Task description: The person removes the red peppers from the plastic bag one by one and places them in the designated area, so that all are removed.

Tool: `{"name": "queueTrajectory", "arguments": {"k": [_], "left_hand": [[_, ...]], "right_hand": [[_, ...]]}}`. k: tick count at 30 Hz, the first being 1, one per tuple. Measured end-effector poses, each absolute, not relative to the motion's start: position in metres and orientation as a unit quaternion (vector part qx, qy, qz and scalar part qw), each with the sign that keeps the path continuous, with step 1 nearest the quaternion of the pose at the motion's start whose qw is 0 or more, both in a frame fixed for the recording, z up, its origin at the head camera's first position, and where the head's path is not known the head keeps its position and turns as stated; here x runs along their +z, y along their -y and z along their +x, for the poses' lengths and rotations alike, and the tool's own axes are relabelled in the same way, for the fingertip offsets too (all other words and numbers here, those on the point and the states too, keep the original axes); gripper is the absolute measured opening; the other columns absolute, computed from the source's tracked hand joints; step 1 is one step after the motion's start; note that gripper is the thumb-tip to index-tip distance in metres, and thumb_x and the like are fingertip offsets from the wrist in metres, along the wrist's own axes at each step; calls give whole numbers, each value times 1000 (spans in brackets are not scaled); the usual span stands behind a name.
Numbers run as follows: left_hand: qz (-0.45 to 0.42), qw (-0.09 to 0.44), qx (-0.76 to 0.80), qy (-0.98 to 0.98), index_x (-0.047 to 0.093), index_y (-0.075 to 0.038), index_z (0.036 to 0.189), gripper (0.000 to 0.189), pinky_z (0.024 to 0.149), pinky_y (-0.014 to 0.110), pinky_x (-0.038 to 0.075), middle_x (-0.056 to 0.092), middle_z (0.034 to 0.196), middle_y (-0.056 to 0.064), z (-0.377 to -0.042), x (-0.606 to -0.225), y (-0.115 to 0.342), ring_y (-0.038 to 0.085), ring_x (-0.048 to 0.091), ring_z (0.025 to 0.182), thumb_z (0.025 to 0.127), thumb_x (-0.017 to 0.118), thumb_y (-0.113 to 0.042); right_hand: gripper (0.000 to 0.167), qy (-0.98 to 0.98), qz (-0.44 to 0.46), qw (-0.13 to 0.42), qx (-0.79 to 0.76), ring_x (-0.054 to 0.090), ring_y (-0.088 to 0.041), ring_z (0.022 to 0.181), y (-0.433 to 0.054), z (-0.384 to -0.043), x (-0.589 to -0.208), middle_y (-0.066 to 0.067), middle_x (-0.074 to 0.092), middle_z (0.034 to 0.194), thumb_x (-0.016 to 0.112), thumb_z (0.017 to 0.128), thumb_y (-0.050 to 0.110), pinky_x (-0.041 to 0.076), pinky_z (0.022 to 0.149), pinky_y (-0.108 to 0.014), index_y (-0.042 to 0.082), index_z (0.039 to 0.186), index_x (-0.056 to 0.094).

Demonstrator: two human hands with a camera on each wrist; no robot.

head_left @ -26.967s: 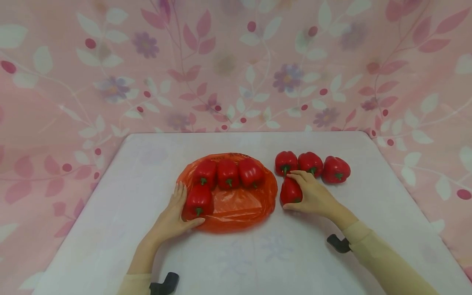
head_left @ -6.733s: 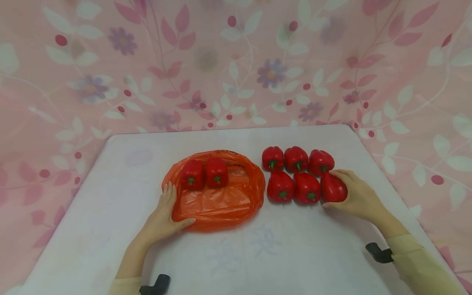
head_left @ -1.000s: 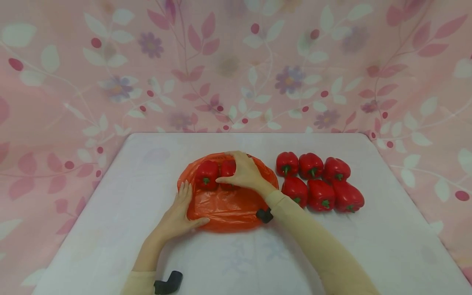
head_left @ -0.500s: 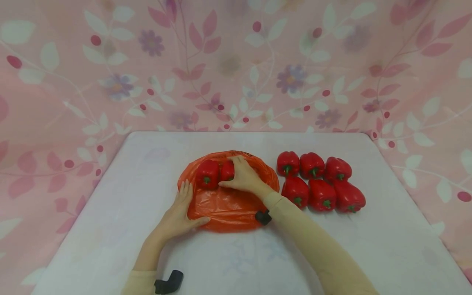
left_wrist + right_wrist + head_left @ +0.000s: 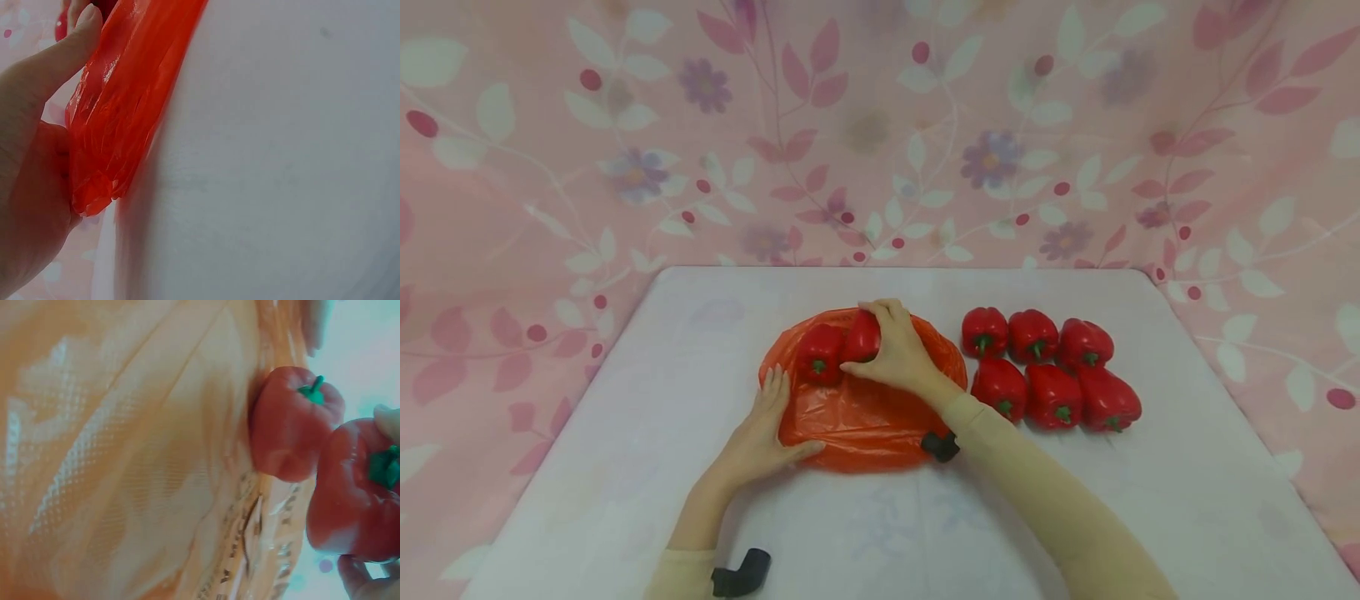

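An orange plastic bag [image 5: 850, 417] lies spread into an oval with a raised rim. Against its left side rests my left hand [image 5: 758, 442], thumb and fingers spread apart; in the left wrist view the thumb lies along the bag's side [image 5: 134, 112]. My right hand [image 5: 901, 354] grips a red bell pepper [image 5: 862, 337] over the back of the bag. That held pepper [image 5: 350, 500] shows its green stem in the right wrist view, raised off the bag. Beside it, another red bell pepper [image 5: 820, 354] sits in the bag's back left.
Right of the bag stand several red bell peppers in two rows, with a front one [image 5: 1052, 398] and a back one [image 5: 1033, 336] mid-row. The white table [image 5: 880, 533] ends at a pink floral cloth [image 5: 865, 125] behind.
Since the earliest frame, peppers have gone from the bag to the rows at right. In the last second my right hand has taken hold of a pepper and raised it. My left hand stays.
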State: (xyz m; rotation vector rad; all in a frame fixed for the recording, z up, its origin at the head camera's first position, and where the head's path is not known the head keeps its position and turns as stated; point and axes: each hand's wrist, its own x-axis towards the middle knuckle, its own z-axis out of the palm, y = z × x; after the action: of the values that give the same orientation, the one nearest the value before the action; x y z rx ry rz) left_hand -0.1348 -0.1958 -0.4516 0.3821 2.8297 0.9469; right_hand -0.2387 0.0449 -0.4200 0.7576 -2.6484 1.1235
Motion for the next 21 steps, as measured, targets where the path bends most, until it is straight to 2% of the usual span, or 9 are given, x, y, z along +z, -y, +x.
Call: {"name": "queueTrajectory", "arguments": {"k": [13,21], "left_hand": [[134,66,316,-937,7,0,153,118,104,62,29,-4,160,16,-134,-450,197,37,-4,146,75,73,-59],[126,68,315,-938,7,-2,154,119,104,61,32,-4,161,15,-135,-450,197,35,-3,146,74,73,-60]], "right_hand": [[88,826,309,172,439,41,-21,122,-54,-221,-392,-10,38,132,89,67,29,51,91,-40,8,139,43],[90,805,334,193,450,40,-22,125,-66,-206,-376,-9,37,135,90,65,25,51,92,-40,9,139,42]]}}
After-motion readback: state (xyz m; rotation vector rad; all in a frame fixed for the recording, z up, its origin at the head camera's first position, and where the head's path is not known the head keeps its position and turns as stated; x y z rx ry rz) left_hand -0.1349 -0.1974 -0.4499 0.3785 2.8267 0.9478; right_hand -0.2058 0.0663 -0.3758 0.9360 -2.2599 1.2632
